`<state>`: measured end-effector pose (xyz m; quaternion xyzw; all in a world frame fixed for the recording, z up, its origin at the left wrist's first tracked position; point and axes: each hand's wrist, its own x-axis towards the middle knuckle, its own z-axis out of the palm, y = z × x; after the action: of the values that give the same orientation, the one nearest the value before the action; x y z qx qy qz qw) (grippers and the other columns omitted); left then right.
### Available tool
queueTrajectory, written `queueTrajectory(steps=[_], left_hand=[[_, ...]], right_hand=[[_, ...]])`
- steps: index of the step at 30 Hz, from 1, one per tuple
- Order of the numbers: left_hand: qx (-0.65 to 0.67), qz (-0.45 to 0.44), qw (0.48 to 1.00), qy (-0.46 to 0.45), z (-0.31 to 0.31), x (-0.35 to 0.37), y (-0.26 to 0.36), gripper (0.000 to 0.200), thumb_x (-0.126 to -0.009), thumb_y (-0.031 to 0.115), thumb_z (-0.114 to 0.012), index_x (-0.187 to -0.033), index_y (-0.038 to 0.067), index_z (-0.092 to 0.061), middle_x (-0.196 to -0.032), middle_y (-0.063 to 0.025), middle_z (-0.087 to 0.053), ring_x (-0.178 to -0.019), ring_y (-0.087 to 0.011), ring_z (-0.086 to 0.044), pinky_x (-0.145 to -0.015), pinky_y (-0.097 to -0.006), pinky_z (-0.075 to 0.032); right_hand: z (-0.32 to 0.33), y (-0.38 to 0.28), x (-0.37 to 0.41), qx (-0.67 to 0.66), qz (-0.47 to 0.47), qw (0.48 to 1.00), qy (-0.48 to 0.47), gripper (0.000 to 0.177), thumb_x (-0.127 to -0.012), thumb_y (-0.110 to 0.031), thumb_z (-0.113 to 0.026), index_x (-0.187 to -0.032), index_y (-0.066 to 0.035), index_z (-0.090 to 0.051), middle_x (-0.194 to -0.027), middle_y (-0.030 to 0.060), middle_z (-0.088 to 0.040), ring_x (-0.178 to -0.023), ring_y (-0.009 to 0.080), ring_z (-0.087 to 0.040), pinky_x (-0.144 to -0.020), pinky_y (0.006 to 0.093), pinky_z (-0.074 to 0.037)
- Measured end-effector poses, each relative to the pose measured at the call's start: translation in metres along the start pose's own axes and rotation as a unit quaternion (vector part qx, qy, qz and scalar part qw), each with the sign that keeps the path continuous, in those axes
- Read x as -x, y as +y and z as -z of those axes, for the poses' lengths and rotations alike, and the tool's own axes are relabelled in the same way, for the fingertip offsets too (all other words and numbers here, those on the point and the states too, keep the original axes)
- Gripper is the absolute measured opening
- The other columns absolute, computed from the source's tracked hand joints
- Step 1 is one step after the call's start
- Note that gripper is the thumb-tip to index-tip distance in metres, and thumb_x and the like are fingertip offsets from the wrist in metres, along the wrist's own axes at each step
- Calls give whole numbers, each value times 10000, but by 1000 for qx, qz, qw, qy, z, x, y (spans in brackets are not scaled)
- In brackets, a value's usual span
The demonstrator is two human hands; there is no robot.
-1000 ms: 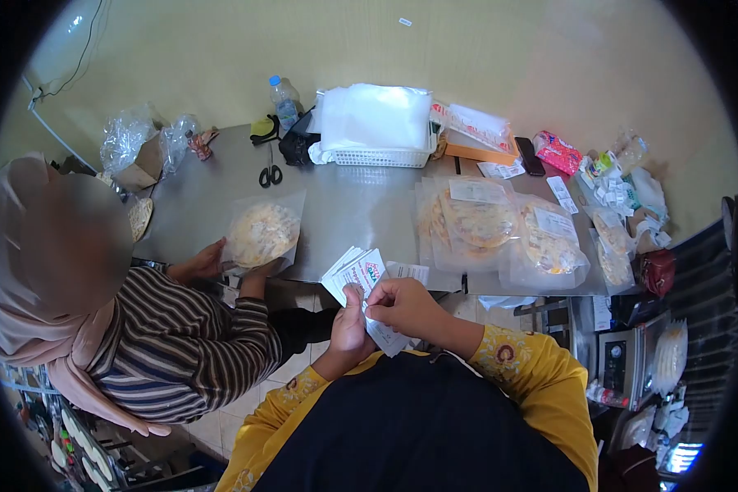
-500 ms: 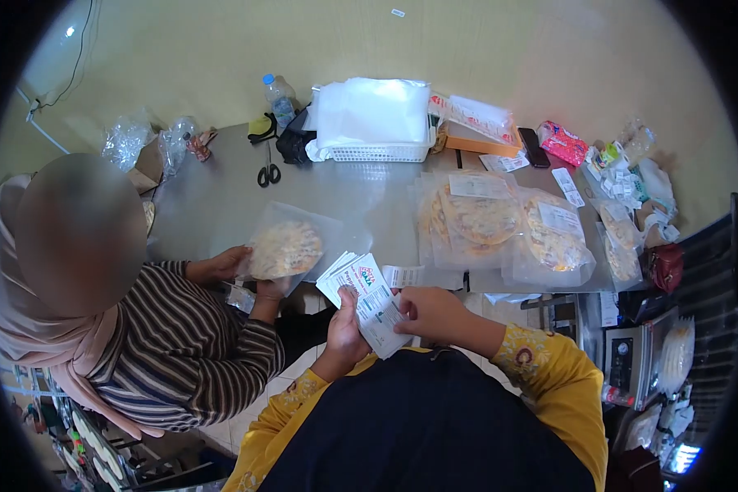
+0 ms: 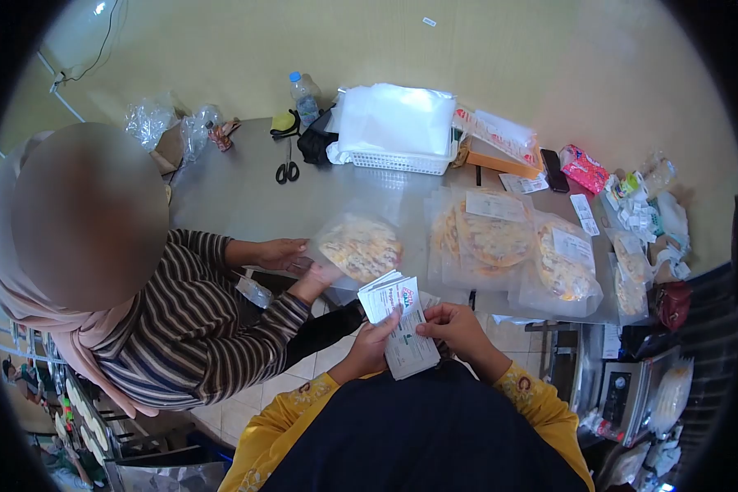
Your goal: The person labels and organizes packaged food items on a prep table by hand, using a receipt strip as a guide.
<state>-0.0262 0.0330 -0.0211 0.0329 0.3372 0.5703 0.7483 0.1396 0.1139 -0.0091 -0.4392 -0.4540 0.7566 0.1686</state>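
Holding a stack of printed cards on the near side of the white basket.
In the head view, the left hand grips the stack, thumb on its face; the right hand bends its fingers at the stack's edge, though whether they pinch a card I cannot tell. Nearer than the basket and slightly left of it, a co-worker with a striped sleeve holds a bagged pizza, its outline blurred. Right of the basket and nearer lie more bagged pizzas; scissors lie left of it.
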Motion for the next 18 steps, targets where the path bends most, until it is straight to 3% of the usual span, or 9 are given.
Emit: queueTrajectory(steps=[7, 14, 18], left_hand=[[-21, 20, 1000, 10, -14, -11, -10, 352, -881, 105, -496, -1217, 10, -448, -1145, -145, -548, -1040, -284, -557, -907, -423, -442], [-40, 26, 996, 80, -6, -8, -20, 341, -893, 110, -482, -1215, 8, -433, -1146, -144, -544, -1051, -279, -552, -912, -424, -446], [-17, 46, 989, 137, 33, 4, -30, 360, -905, 112, -445, -1240, -8, -391, -1180, -163, -517, -1085, -301, -529, -931, -440, -432]], right_hand=[[34, 1, 1, -7, 17, 1000, -12, 168, -742, -71, -703, -836, 2, -585, -728, 57, -631, -602, 91, -577, -543, 218, -450], [46, -4, -8, 15, -42, 998, -34, 133, -784, -68, -654, -854, -19, -551, -763, 69, -631, -610, 98, -580, -523, 234, -462], [48, 22, -40, -142, -80, 986, -25, 116, -797, -58, -635, -872, -25, -552, -880, 103, -626, -698, 137, -610, -605, 266, -510]])
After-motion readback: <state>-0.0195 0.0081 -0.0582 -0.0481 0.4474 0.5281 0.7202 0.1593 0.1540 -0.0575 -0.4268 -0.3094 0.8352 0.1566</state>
